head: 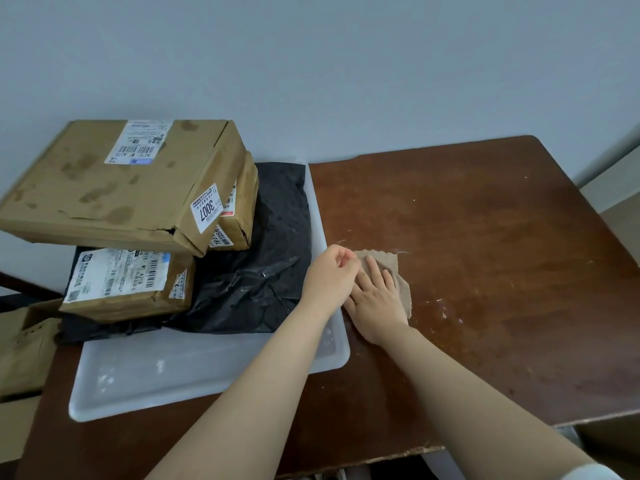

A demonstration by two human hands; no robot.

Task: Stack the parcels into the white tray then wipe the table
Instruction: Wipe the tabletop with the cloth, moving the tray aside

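Four parcels are sitting in one white tray on the 9 o'clock side of the brown worktop. Three are cardboard boxes and one is a black bag. The big box is lying on top, resting on a smaller box at its 3 o'clock and another box at its 6 o'clock, all on the bag. One tan cloth is lying on the worktop just at 3 o'clock of the tray. The right hand is pressing flat on it with its fingers spread, and the cloth is showing past the fingers toward 12 and 3 o'clock. The left hand, with its fingers curled, is pinching the cloth's 9 o'clock edge.
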